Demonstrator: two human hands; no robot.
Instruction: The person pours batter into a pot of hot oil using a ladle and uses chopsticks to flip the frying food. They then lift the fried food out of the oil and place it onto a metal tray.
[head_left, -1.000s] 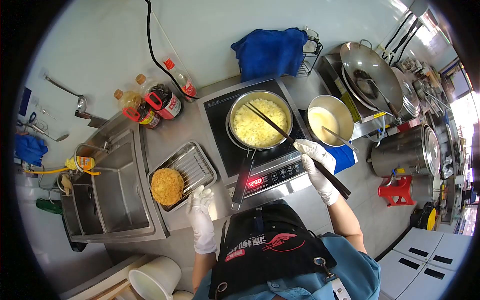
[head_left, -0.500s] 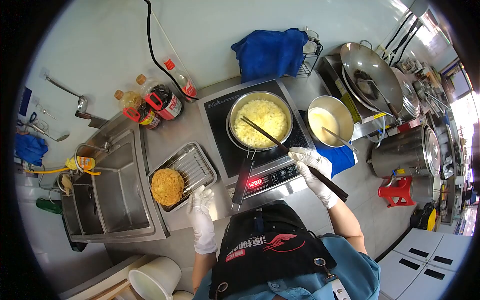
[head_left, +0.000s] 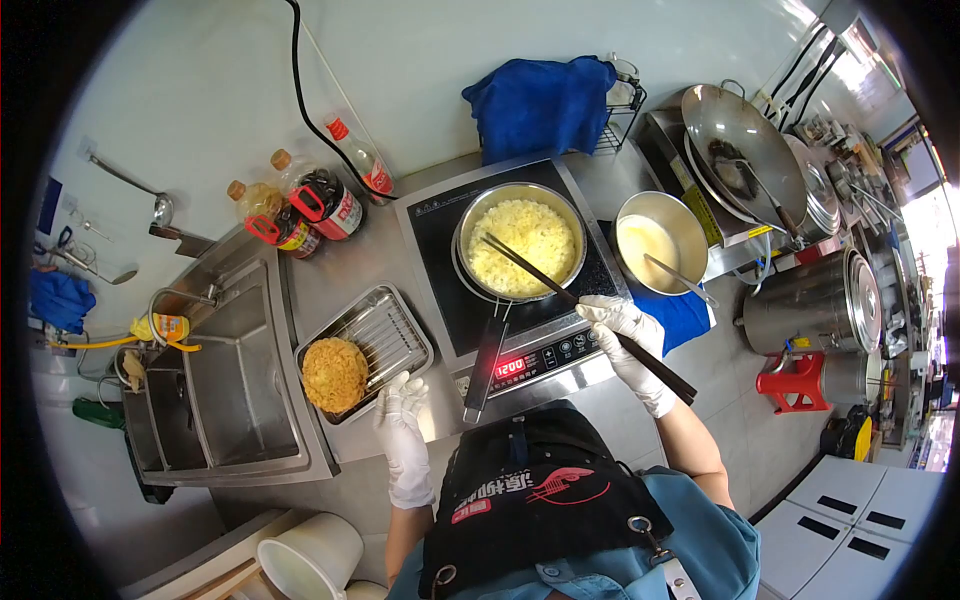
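Observation:
My right hand [head_left: 626, 335], in a white glove, grips long dark chopsticks [head_left: 538, 273]. Their tips sit in a pale yellow, bubbling mass [head_left: 523, 246] inside a steel saucepan [head_left: 580, 262] on the induction cooktop. The pan's black handle [head_left: 487, 368] points toward me over the control panel [head_left: 540, 362], whose red display reads 1200. My gloved left hand [head_left: 402, 430] hovers beside the front of a metal tray [head_left: 395, 340], fingers loosely apart and nothing visible in them. On the tray's rack lies a round, golden-brown, rough-surfaced cake [head_left: 335, 374].
A pot [head_left: 690, 225] of creamy liquid with a spoon stands right of the cooktop on a blue cloth [head_left: 690, 318]. Sauce bottles [head_left: 330, 205] line the back left, near the sink [head_left: 240, 370]. A wok [head_left: 745, 140] sits at the back right.

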